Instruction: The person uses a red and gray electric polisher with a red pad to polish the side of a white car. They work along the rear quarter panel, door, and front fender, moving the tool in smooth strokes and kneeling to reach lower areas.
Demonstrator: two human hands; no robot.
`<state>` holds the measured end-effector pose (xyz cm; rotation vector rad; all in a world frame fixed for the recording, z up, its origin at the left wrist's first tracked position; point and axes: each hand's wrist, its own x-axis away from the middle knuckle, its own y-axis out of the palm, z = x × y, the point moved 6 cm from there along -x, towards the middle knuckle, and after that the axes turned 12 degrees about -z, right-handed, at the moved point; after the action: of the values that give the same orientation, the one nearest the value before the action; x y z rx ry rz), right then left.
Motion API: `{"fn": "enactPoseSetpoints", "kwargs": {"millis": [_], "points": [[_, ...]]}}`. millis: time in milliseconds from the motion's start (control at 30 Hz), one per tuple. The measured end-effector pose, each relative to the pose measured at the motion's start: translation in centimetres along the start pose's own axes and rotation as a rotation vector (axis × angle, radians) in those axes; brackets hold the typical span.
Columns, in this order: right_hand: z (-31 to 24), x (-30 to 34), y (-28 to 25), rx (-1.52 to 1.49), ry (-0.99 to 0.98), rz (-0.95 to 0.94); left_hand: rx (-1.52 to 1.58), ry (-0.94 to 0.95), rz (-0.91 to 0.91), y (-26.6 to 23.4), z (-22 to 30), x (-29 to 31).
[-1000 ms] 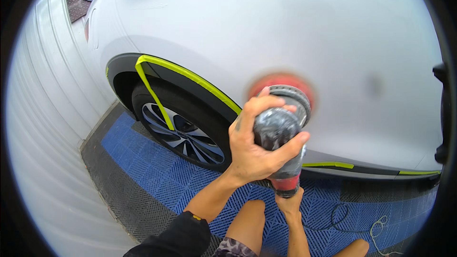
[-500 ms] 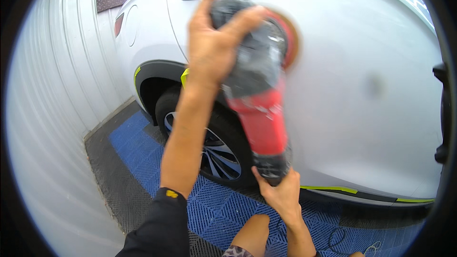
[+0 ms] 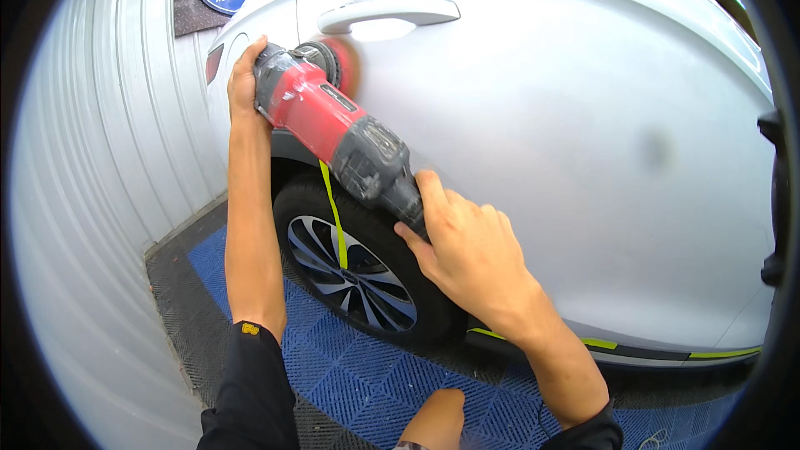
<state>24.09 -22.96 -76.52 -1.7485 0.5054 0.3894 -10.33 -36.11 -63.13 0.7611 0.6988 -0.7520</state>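
Note:
A red and black car polisher lies slantwise across the silver car door, its head up at the left. Below the door handle, its round red and orange pad faces the paint, blurred at the rim. Whether the whole pad touches cannot be seen. My left hand is closed around the head of the polisher, fingers partly hidden behind it. Lower right, my right hand wraps the rear grip.
Under the polisher is the rear wheel, with a yellow-green tape strip hanging over it. More such tape runs along the sill. A white ribbed wall stands at left. Blue and black floor tiles lie below.
The polisher has moved left toward the rear door seam and tilted, its grip end staying to the right. Both hands went along, still holding it. The hanging tape strip now shows over the wheel.

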Motion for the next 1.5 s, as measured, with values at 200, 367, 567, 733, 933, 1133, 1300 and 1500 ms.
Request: {"fn": "enactPoseSetpoints", "kwargs": {"millis": [200,367,567,733,933,1133,1300,1500], "points": [[2.5,5.2,-0.9,-0.054,0.111,-0.015,-0.130,0.099,0.083,7.2,-1.2,3.3],[4.9,10.3,-1.7,-0.126,0.222,0.068,-0.107,0.116,-0.045,15.8,-1.7,7.0],[6.6,14.2,-3.0,-0.232,0.317,0.199,-0.115,0.150,-0.242,23.7,-1.9,7.6],[6.4,15.1,-5.0,-0.187,0.337,0.303,-0.123,0.167,-0.358,28.2,-2.0,5.4],[6.7,14.9,-8.6,-0.222,0.426,0.302,-0.052,0.227,-0.408,31.6,-1.8,1.7],[7.1,15.2,-11.5,-0.178,0.320,0.306,-0.134,0.270,-0.350,32.0,-1.5,-0.8],[9.0,17.7,-11.2,-0.129,0.090,0.355,-0.180,0.272,-0.309,33.3,-1.7,0.6],[11.2,22.7,-11.0,-0.051,-0.066,0.483,-0.265,0.299,-0.341,39.0,-1.8,3.7]]}}
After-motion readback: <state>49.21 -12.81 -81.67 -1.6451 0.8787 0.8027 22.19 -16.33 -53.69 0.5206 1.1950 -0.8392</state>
